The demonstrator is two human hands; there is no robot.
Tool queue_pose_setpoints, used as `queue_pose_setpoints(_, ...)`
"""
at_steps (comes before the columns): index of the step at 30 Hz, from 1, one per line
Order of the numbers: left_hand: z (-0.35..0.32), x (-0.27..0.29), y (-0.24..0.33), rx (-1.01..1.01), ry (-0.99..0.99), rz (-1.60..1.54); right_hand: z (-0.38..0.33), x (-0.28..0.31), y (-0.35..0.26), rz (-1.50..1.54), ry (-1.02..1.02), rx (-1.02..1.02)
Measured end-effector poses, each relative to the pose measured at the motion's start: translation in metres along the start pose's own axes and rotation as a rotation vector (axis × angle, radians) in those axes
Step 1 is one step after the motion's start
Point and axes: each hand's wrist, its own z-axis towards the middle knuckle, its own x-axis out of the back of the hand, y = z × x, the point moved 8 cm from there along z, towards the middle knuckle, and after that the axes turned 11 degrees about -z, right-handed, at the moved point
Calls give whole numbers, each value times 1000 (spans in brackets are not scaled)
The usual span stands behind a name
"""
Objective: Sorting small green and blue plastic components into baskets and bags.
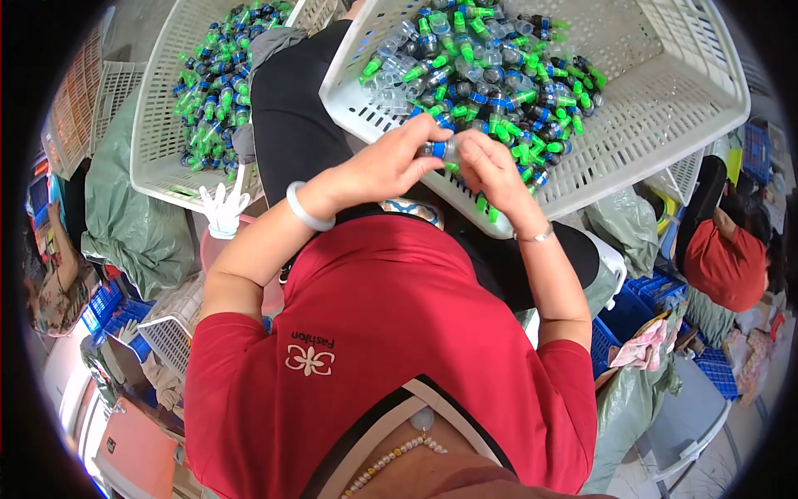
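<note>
Between my two hands is a small dark-and-clear plastic piece with a blue band (pixel 435 150), shaped like a tiny bottle. The fingers of my left hand (pixel 386 162) are closed around its left end. My right hand (pixel 492 169) pinches its clear right end, partly covering it. Both hands are over the near rim of a large white slatted basket (pixel 648 137). Inside that basket lies a heap of similar small pieces (pixel 507 91), with bright green tips, blue bands and clear caps.
To the left stands another white basket (pixel 152 125) with more green-tipped pieces (pixel 218 100). A white glove (pixel 223 209) hangs by its near corner. Green sacks (pixel 125 200) and blue crates (pixel 611 324) flank me. Another person in red (pixel 725 264) sits at the far right.
</note>
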Motion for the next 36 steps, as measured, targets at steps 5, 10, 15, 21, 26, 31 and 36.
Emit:
queue_pose_setpoints(5,-18,-4,16,-184,-14,348,1,-28,17,443,-103,-144)
queue_pose_setpoints(10,-32,19,12,-155,80,346,22,-42,-3,260,-158,-91)
queue_pose_setpoints(15,-74,135,29,-108,604,668,36,-4,-79,-1257,737,620)
queue_pose_setpoints(21,-60,147,64,-221,723,1100,104,56,-9,-1782,735,102)
queue_pose_setpoints(26,27,59,-14,-154,332,919,111,66,-6,-1782,737,12)
queue_pose_setpoints(31,88,36,-89,24,256,1106,74,73,-29,-1282,816,233)
queue_pose_setpoints(36,93,35,-107,105,192,1243,26,72,-45,-809,805,354)
